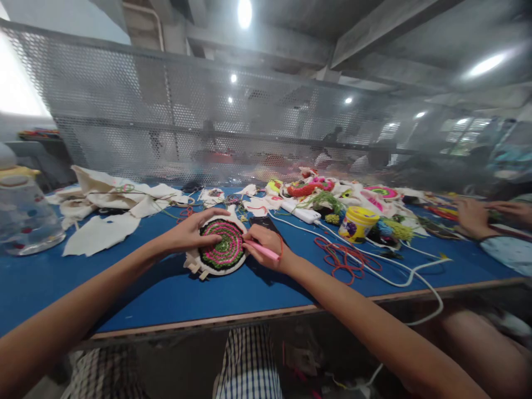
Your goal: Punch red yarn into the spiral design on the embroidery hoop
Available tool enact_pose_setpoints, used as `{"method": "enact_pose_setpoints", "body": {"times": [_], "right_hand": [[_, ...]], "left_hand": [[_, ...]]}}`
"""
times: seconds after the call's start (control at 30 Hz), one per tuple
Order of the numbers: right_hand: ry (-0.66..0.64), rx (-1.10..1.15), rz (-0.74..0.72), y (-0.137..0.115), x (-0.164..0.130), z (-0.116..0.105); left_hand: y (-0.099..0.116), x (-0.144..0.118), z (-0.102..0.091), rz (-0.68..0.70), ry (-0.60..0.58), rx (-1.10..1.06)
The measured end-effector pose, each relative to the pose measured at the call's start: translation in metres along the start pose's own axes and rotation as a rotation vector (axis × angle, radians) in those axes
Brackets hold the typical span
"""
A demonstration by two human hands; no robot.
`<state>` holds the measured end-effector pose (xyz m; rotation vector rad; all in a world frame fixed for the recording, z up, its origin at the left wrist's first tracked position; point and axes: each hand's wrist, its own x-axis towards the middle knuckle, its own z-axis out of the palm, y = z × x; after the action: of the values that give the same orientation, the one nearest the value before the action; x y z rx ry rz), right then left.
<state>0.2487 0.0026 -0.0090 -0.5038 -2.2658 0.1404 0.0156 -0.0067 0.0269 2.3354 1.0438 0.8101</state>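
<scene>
Fingers of the right hand [266, 247] pinch a pink punch needle [262, 250], its tip at the right edge of the embroidery hoop [221, 247]. Just to the left, the left hand [191, 233] lies spread over the hoop's upper left rim, fingertips pressing on the pink and green yarn rings, grasping nothing but pinning the work flat against the blue table [124, 288].

Risk sits mainly between the two hands. The holding fingertips rest close to where the needle works, so a slip of the tip across the cloth could likely prick them. If the left hand's pressure eases, the hoop may slide on the smooth tabletop and the loops would land out of line with the rings.

Beyond the right hand lies a dark phone [266, 223], and further right a white cable [394, 274] runs across the table and drops over its front edge; a red thread tangle [344, 260] lies beside it. A forearm sweeping right could probably snag either and drag things along. A yellow tub [357, 223] stands past the tangle among yarn scraps. Far to the left of the holding hand, a clear bottle [25, 216] stands near loose white cloth [103, 221]. At the far right, another person's hands [474, 216] rest on the table, well apart.
</scene>
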Motion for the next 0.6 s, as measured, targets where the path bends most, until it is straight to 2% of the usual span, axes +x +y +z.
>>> {"method": "enact_pose_setpoints", "body": {"times": [0.17, 0.33, 0.5, 0.6], "right_hand": [[0.094, -0.013, 0.085, -0.005, -0.002, -0.004], [0.142, -0.018, 0.077, -0.013, -0.008, -0.011], [0.135, -0.013, 0.077, -0.010, -0.010, -0.010], [0.088, -0.003, 0.081, -0.005, -0.008, -0.005]], "left_hand": [[-0.001, 0.001, 0.000, 0.011, -0.010, 0.045], [-0.002, 0.000, -0.001, 0.004, 0.013, 0.133], [-0.004, -0.002, 0.000, -0.020, 0.007, 0.118], [-0.003, -0.002, 0.001, -0.041, -0.011, 0.045]]}}
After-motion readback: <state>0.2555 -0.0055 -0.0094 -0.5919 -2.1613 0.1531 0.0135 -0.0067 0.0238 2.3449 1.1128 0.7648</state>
